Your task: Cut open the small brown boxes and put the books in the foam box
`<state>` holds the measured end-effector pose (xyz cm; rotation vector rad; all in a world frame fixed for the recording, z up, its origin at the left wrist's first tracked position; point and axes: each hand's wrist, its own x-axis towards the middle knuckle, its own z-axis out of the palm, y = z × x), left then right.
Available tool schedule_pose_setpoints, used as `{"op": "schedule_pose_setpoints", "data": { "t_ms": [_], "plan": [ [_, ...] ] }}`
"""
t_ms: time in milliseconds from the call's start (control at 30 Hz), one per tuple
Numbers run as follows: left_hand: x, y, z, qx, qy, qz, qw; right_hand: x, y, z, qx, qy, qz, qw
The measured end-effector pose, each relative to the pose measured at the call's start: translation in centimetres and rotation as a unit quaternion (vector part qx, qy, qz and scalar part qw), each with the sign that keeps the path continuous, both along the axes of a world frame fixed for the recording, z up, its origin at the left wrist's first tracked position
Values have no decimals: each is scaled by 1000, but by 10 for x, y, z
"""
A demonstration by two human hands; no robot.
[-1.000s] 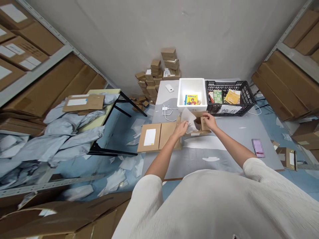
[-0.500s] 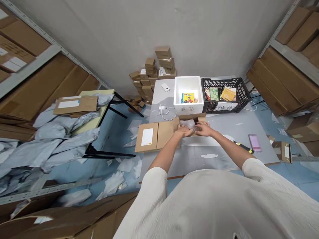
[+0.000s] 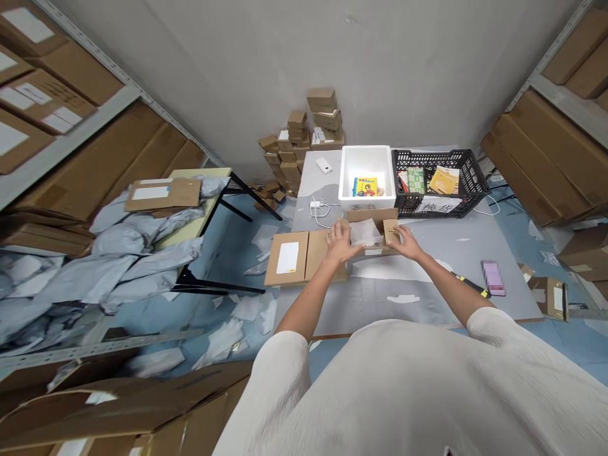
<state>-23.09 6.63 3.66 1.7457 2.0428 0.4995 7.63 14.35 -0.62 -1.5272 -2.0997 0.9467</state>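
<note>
On the grey table point(image 3: 451, 244), straight in front of me & approx. mid-way along, sits a small open box point(image 3: 377, 220), back side up. Crumpled white wrap point(image 3: 365, 233) lies inside it; can't tell what's under. My L hand point(image 3: 339, 246) is at the L end of the box, fingers spread wide, thumb stretched out nr. the front edge by the wrap; there's a ring on one finger. My R hand point(image 3: 409, 244) is at the opp. end, fingers touching the R flap point(image 3: 390, 233); can't tell if they're pinching it or just resting there.

Just L of the box: a brown carton point(image 3: 303, 259) w/ a white label. Right behind the box, a white tub point(image 3: 349, 171) w/ a yellow book point(image 3: 367, 186) in it, & next to that a black crate point(image 3: 403, 206) w/ assorted books/packs & a handwritten sign point(image 3: 439, 204) on its front. White plug point(image 3: 316, 204) + cable L of the tub. Over on the R, nr. my forearm, a black/yellow tool point(image 3: 468, 282), then a purple phone point(image 3: 494, 277), screen blurred.

Further L, well apart, grey bags point(image 3: 118, 240) pile up on & around a side table point(image 3: 183, 231). Small boxes point(image 3: 323, 120) stand stacked by the back wall.
</note>
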Motion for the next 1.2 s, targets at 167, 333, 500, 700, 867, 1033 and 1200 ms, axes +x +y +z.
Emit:
{"op": "schedule_pose_setpoints", "data": {
  "t_ms": [167, 333, 500, 700, 867, 1033, 1200],
  "plan": [
    [-7, 1, -6, -28, -63, 58, 996, 1, 6, -2, -47, 48, -54, 996],
    [2, 4, -6, 8, -95, -13, 995, -7, 12, 2, -57, 61, -105, 991],
    [11, 6, -13, -61, -96, -84, 990, -9, 9, 13, -75, 53, -123, 988],
    [10, 22, -22, -31, -147, 49, 987, 1, 5, 13, -102, 101, -71, 987],
    [16, 30, -32, -25, -105, 141, 984, 3, 6, -8, -112, 39, -93, 989],
    [21, 24, -45, -84, -119, 137, 980, 6, 6, -24, -99, 39, -76, 991],
    [29, 11, -44, -13, -115, 129, 985, 17, -3, -23, -57, 75, -131, 987]
  ]
}}
